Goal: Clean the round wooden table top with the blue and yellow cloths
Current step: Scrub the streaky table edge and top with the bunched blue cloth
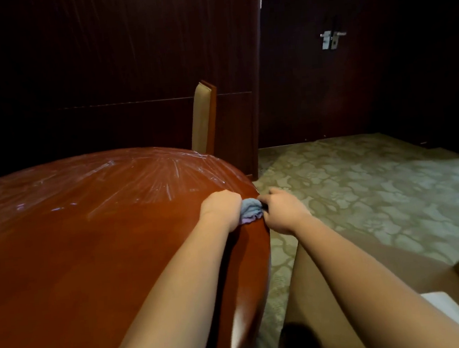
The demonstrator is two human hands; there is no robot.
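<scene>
The round wooden table top (90,257) fills the left half of the view, glossy red-brown, with wrinkled clear film over its far part. A bunched blue cloth (251,210) lies on the table's right edge. My left hand (222,209) is closed on the cloth's left side and rests on the table top. My right hand (281,211) grips the cloth's right side just beyond the rim. No yellow cloth shows.
A chair with a tan padded back (203,118) stands behind the table against a dark wood-panelled wall. A dark door with a metal handle (331,39) is at the back right. Patterned carpet (378,187) covers the floor. A brown cardboard box (403,297) sits at the lower right.
</scene>
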